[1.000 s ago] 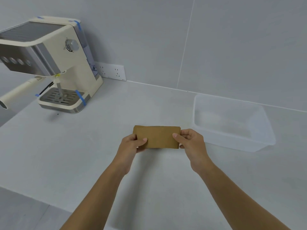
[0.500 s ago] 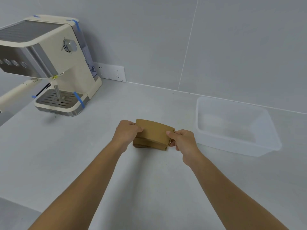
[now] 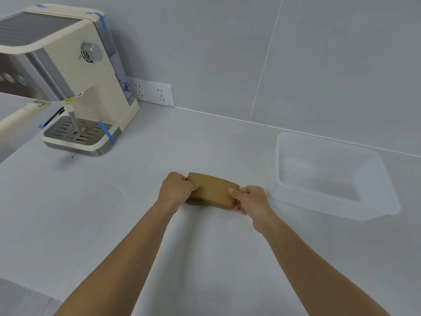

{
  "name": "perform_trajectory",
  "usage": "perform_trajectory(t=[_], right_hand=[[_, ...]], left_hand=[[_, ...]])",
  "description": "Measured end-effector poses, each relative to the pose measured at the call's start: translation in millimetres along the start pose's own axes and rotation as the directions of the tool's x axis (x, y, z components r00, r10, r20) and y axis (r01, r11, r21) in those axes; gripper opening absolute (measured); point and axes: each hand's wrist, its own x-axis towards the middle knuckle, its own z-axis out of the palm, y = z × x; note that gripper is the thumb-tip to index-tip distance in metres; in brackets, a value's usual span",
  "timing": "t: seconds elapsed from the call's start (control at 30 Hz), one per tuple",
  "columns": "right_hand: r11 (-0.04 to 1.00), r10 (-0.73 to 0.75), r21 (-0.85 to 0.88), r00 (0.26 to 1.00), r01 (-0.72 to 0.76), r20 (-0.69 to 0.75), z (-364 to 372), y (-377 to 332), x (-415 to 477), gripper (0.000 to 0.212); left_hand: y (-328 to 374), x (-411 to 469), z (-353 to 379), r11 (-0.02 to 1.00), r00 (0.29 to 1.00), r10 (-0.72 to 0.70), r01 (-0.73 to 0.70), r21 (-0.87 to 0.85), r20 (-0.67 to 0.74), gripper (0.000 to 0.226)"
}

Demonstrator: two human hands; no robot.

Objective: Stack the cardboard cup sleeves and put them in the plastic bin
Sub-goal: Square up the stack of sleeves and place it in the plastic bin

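A flat stack of brown cardboard cup sleeves (image 3: 213, 190) rests on the grey counter, in the middle of the head view. My left hand (image 3: 176, 189) grips its left end, thumb on top. My right hand (image 3: 249, 198) grips its right end, thumb on the top sleeve. The edges of the lower sleeves show a little below the top one. To the right stands the clear plastic bin (image 3: 276, 179), with nothing visible inside it. The stack lies just left of the bin's near left corner.
A cream espresso machine (image 3: 75, 71) with blue tape strips stands at the back left, its drip tray (image 3: 77, 133) facing me. A white wall socket (image 3: 155, 92) sits behind it. The counter's front edge runs across the lower left.
The sleeves went from held up flat facing me to lying down as a stack on the counter. Both hands moved down and closer together at the stack's ends.
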Motion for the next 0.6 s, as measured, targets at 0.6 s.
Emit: perform_trajectory(t=[0.6], right_hand=[[0.989,0.112,-0.112,0.985,-0.097,0.133,8.9,-19.9,7.3,0.040]], left_hand=[[14.9,13.3,-3.3,0.983,0.970,-0.122,0.088,0.164,0.212,0.063]])
